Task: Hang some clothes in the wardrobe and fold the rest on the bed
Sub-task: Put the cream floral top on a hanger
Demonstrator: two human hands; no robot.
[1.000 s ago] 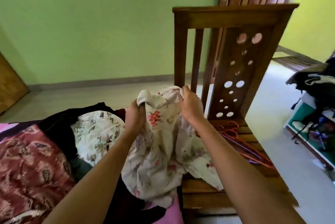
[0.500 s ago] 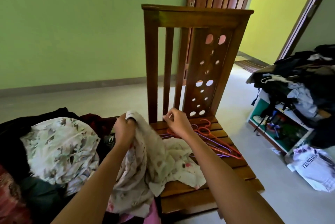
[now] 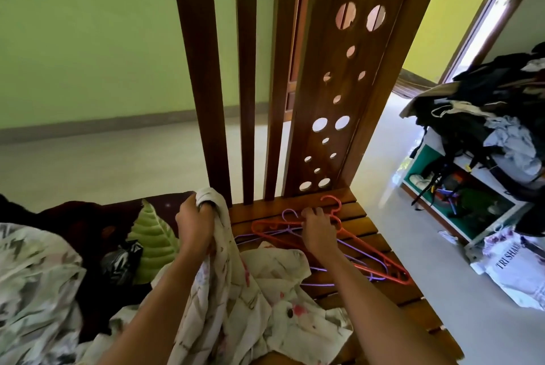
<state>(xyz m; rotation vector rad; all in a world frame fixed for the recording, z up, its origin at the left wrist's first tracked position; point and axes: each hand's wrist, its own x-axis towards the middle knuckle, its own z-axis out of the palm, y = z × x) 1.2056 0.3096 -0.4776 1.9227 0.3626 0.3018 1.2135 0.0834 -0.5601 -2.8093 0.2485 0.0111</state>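
Here, left hand [image 3: 196, 226] grips shirt [image 3: 233, 299]; right hand [image 3: 318, 232] touches hangers [image 3: 368, 258].

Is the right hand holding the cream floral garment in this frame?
No, the right hand rests on the orange and purple plastic hangers; only the left hand grips the cream floral garment.

Hangers [image 3: 354, 249] lie on the bench [image 3: 413, 314], right of the garment [image 3: 236, 305] and before the upright panel [image 3: 339, 99].

- Bench [image 3: 339, 99]: slatted seat, tall back pierced with round holes.
- Green wall [image 3: 88, 40] behind the bench.
- Shelf [image 3: 427, 158] right of the bench (dark clutter heaped on top).
- Bag [image 3: 513, 270] on the floor, beside the shelf.
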